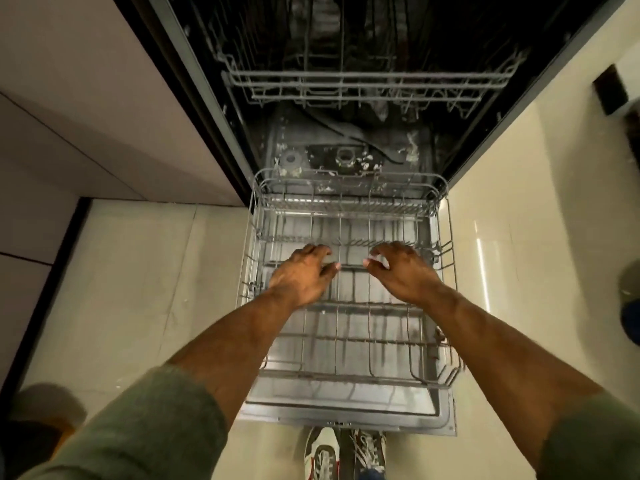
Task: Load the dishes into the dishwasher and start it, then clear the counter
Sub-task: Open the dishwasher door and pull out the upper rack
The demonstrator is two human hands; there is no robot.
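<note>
The dishwasher stands open, its door (349,410) folded flat over the floor. The grey wire lower rack (346,327) is pulled out over the door and holds no dishes. The upper rack (367,83) sits inside the dark tub, also bare. My left hand (303,273) and my right hand (401,271) hover side by side above the middle of the lower rack, fingers loosely bent downward toward a row of tines, holding nothing. Whether the fingertips touch the wires I cannot tell.
White cabinet fronts (86,116) run along the left of the dishwasher. Pale glossy floor tiles (145,289) lie on both sides of the door. My shoes (346,452) stand at the door's near edge. Dark objects (630,306) sit at the right edge.
</note>
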